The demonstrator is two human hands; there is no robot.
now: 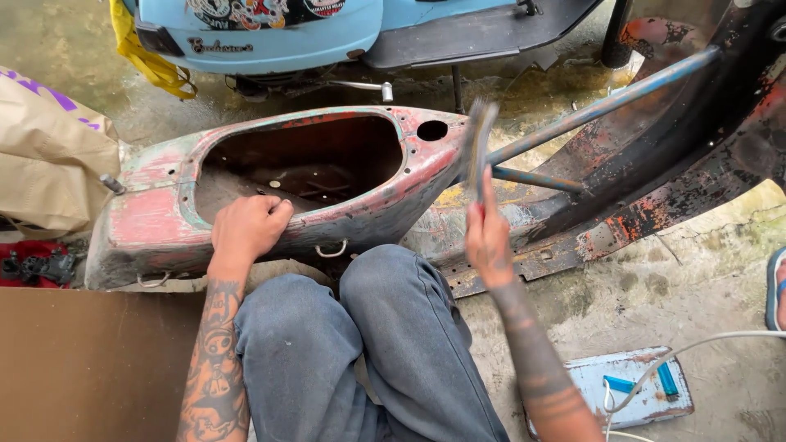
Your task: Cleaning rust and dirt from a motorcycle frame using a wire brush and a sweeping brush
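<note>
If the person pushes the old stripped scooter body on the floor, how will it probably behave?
The scooter body looks like rusty sheet metal, so probably stiff and rather heavy. It lies low and long on the concrete floor, so it would likely scrape rather than roll or tip. The left hand grips its opening's rim; flaking paint and raw edges may be rough to hold.

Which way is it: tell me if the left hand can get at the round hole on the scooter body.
Probably yes: the left hand rests on the scooter body, and nothing lies between it and the round hole.
</note>
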